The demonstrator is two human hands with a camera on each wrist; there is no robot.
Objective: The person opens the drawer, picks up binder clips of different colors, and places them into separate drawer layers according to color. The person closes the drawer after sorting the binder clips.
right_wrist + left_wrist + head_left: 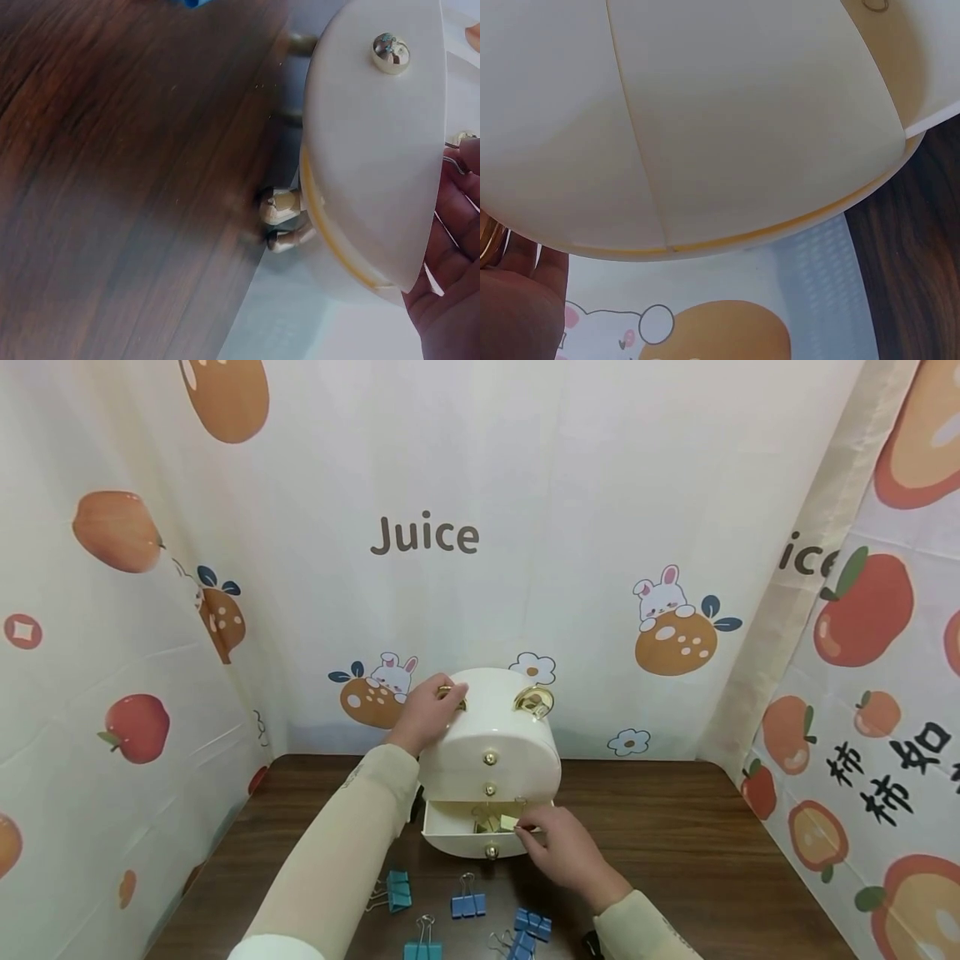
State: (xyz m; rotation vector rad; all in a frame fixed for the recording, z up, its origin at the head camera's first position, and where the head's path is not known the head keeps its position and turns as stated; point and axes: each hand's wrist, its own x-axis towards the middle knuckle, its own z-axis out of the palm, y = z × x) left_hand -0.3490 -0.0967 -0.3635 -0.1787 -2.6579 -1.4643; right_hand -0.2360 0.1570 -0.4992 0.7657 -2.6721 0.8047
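Observation:
A small white drawer box [491, 714] with gold knobs stands on the table, its bottom drawer [456, 843] pulled out. Inside the drawer lie yellow binder clips [486, 823]. My left hand [429, 714] holds the box's upper left side beside a gold ring, its fingers behind the edge in the left wrist view. At the drawer's right front, my right hand [566, 852] pinches a yellow binder clip [508, 822]. In the right wrist view the clip's wire handle [454, 162] shows at the fingertips, while the drawer front hides the clip's body.
In front of the box lie a teal binder clip [399, 891], another teal clip [423, 951], a blue clip [468, 906] and more blue clips [533, 924]. A black object [592, 943] is partly under the right sleeve. Printed curtains [585, 485] enclose the wooden table [652, 827].

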